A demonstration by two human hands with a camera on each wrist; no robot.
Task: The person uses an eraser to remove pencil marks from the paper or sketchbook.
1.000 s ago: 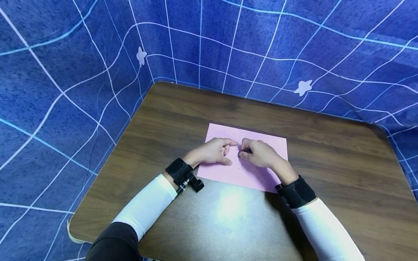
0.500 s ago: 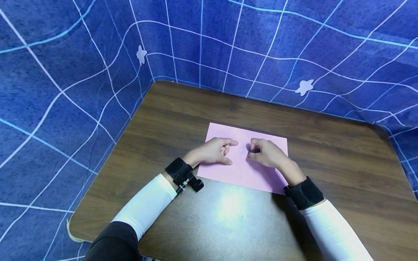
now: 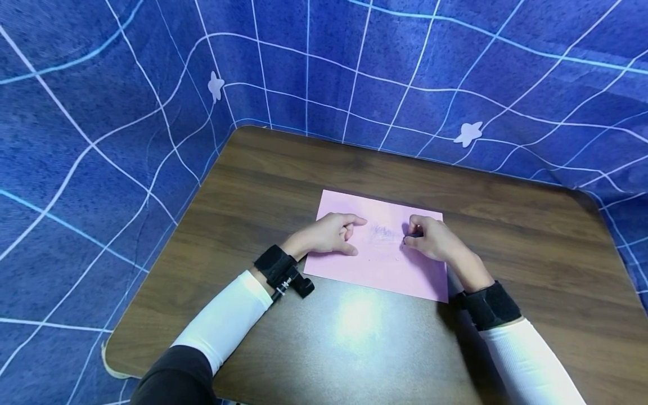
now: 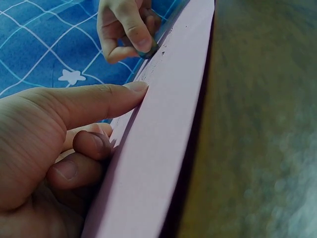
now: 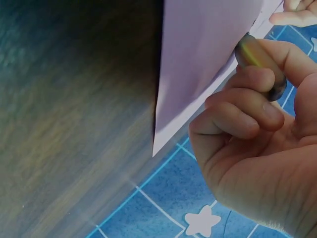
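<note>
A pink sheet of paper (image 3: 354,270) lies on the wooden table. My left hand (image 3: 331,233) rests on its left part, index finger and thumb stretched out, the other fingers bent under and holding nothing. My right hand (image 3: 430,236) is over the sheet's right part, pinching a small dark oblong stub (image 5: 260,64) with a yellow-green streak between thumb and fingers. The stub's tip is right at the paper. Between both hands shows a faint bluish scribble (image 3: 382,233). In the left wrist view, small dark specks (image 4: 163,53) dot the paper near the stub.
The brown wooden table (image 3: 283,169) extends around the paper, with a bright glare spot (image 3: 359,318) in front. A blue curtain (image 3: 329,67) with white grid lines and stars stands along the back and left edges.
My right hand has moved right across the paper with the dark stub, uncovering the bluish scribble. My left hand has stayed in place on the sheet.
</note>
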